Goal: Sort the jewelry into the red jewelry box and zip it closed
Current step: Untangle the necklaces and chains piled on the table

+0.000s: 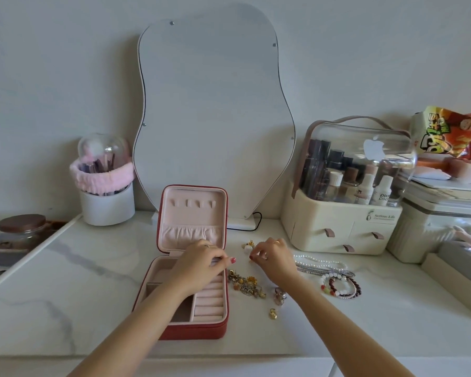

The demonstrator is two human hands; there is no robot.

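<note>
Home vanity: mirror [215,110], makeup organizer [346,213], brush holder [106,205], marble top [65,295].

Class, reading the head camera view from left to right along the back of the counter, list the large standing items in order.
Glass jar with brown lid → white brush holder with pink headband → wavy mirror → cream cosmetics organizer with clear lid → snack bag.

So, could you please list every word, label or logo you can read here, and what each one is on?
"Serious Life": cream organizer, printed on its front beside a small logo; the line beneath is too small to read.
Apple logo sticker, no words: clear lid.
"pop pop", roughly: white bottle, blurred.
Snack bag: large stylised lettering, not legible.
Other bottle labels: too small.
</note>
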